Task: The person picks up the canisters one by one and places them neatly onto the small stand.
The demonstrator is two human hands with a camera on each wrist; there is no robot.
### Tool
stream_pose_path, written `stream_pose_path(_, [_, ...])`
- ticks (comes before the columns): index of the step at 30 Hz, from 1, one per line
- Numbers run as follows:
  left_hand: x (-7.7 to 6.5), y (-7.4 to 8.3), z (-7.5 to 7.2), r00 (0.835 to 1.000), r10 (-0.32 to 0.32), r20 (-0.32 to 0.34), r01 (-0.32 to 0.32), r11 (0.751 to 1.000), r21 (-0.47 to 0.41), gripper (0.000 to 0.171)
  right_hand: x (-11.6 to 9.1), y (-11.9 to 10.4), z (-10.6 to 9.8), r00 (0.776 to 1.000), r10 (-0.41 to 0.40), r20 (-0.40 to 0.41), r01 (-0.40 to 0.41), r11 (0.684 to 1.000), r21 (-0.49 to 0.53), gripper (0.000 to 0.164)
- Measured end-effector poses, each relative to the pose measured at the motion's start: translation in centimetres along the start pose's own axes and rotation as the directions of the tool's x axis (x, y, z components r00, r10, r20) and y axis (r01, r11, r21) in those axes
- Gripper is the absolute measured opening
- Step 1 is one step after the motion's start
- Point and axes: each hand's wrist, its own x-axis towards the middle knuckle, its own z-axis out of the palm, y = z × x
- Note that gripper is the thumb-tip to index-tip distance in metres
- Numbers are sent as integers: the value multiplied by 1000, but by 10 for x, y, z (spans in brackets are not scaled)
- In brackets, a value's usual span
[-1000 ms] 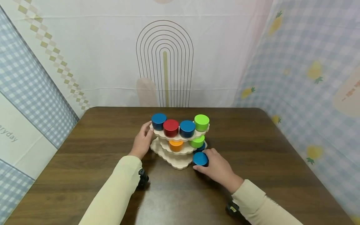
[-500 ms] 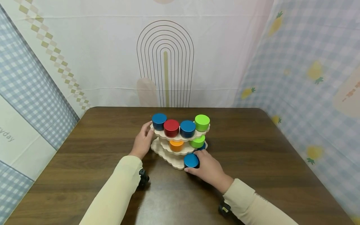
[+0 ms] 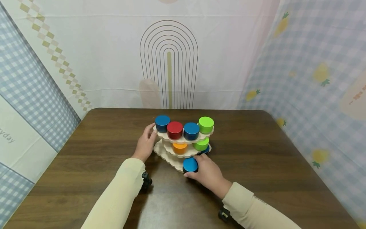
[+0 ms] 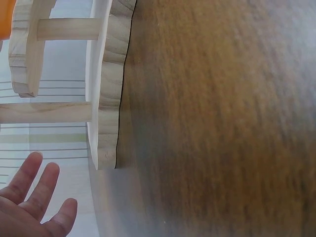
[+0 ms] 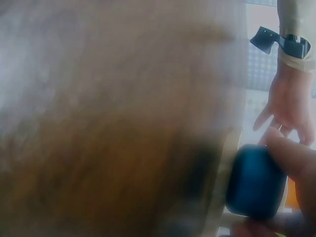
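Note:
A pale wooden stand with three scalloped tiers stands on the table. My right hand holds a blue cylinder block between thumb and fingers at the front of the bottom tier; whether its underside touches the tier is hidden. In the right wrist view that blue block looks blurred. At the top tier's left edge, my left hand pinches the board between thumb and forefinger, close to another blue block. Its other fingers hang spread beside the stand in the left wrist view.
The top tier also carries a red block, a blue block and a green block. Lower down are an orange block, a green block and a partly hidden blue block. Brown tabletop surrounds the stand.
My right hand has carried the blue block leftward, from the bottom tier's right side to its front. My left hand has stayed at the top tier's edge.

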Motion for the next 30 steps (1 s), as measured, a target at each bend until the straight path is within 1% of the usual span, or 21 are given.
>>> stream_pose_path(12, [1,-1,0,1000,7,-3,-7,1000,-7,50,-1,-4,-3,998,-25,-50,23,999,-32,71])
stream_pose_path(18, [2,-1,0,1000,10,1,-10,1000,-12,50,1,-5,-4,998,-14,-62,11,998,-59,67])
stream_pose_path(24, [1,-1,0,1000,7,1,-7,1000,-14,49,3,-6,-4,997,-7,-71,2,998,-69,69])
stream_pose_path(30, [1,-2,-1,1000,16,-4,-16,1000,-10,49,5,-7,-5,996,-17,-82,7,992,-125,67])
